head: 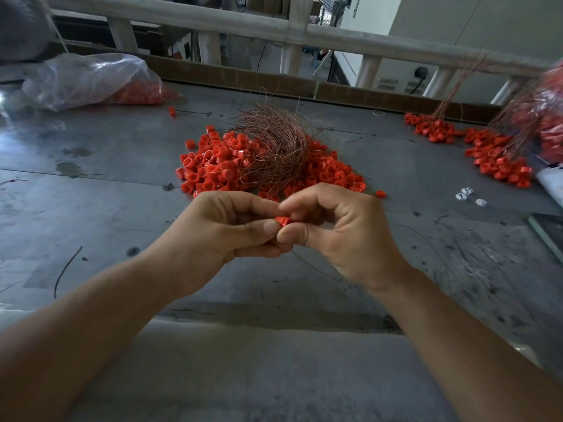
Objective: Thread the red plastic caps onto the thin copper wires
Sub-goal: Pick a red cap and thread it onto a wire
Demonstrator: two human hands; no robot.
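Observation:
My left hand (227, 231) and my right hand (341, 236) meet above the grey table, and together they pinch one red plastic cap (282, 221) between thumbs and fingertips. A thin copper wire (316, 268) trails down from under the hands across the tabletop. Just beyond the hands lies a pile of loose red caps (213, 166), with a bundle of thin copper wires (274, 147) resting on top of it. How the wire sits in the cap is hidden by my fingers.
A clear plastic bag (88, 79) holding more red caps lies at the back left. Caps strung on wires (487, 147) are heaped at the right, beside a blurred red mass at the frame's edge. Small white pieces (469, 196) lie right of the hands. A railing runs behind the table.

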